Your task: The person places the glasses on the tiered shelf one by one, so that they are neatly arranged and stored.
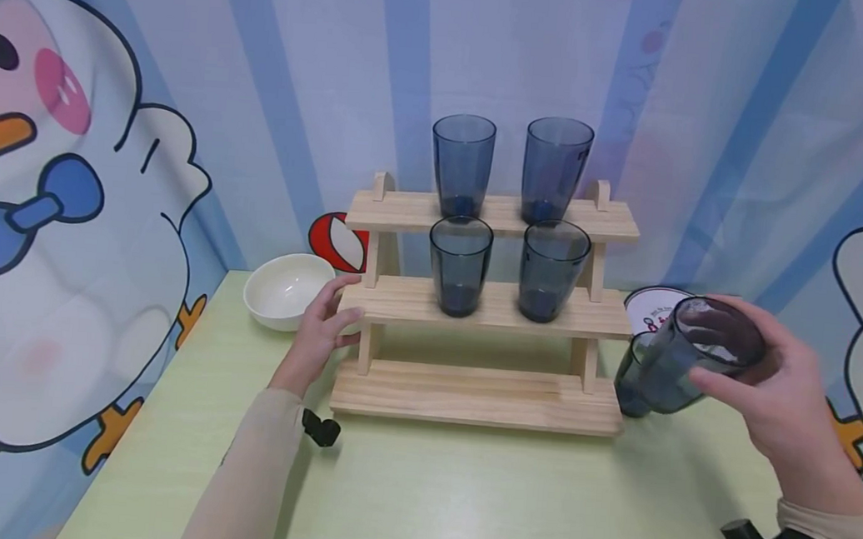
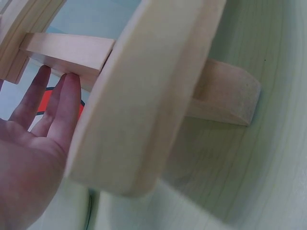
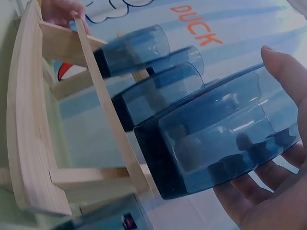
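Note:
A smoky blue glass tumbler is tilted in my right hand, thumb on one side and fingers round the other. Partly hidden behind it, another tumbler stands on the table by the rack's right end. My left hand is at the left end of the three-tier wooden rack; in the left wrist view its nearly straight fingers touch an upright. Two tumblers stand on the top tier and two more on the middle tier. The bottom tier holds nothing.
A white bowl sits on the pale green table, left of the rack. A round white thing with pink print shows behind the right tumblers. The duck-print backdrop hangs close behind the rack.

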`<state>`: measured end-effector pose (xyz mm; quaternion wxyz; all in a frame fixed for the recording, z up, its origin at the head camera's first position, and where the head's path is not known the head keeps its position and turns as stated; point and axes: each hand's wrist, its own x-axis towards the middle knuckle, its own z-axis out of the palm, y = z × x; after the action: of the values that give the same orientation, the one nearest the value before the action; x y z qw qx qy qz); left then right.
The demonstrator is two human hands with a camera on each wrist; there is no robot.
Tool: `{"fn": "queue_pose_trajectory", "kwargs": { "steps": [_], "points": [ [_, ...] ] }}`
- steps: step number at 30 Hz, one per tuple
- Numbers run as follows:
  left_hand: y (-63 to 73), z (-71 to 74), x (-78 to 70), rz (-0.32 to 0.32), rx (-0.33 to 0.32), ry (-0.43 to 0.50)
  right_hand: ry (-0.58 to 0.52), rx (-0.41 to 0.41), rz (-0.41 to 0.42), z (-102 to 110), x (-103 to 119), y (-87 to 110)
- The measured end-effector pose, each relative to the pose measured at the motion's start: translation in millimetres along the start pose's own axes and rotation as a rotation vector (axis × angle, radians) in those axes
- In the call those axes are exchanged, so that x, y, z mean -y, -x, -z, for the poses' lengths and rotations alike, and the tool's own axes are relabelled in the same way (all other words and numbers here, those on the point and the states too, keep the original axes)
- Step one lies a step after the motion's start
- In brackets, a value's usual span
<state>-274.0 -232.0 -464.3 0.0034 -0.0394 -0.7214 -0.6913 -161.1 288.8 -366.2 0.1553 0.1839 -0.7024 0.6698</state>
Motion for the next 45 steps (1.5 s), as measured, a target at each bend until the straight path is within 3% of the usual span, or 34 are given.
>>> {"fn": "queue_pose_trajectory", "kwargs": {
  "steps": [6,14,25,45],
  "points": [
    [0.2,-0.3,-0.5,-0.001,0.004,0.015,0.032,0.062,-0.066,-20.5,-0.4,-6.2],
    [0.0,-0.4,-1.6,0.008,0.003,0.009,0.049,0.177,-0.053,-48.1,-8.1,-13.1],
    [-0.3,0.3,-1.7,0.004,0.011,0.011,0.115,0.270,-0.109,-90.8,-30.0,-16.7],
    [0.2,0.9,-0.9,0.002,0.012,0.015,0.079,0.329,-0.192,-155.7,-54.1,-21.9]
  ]
}}
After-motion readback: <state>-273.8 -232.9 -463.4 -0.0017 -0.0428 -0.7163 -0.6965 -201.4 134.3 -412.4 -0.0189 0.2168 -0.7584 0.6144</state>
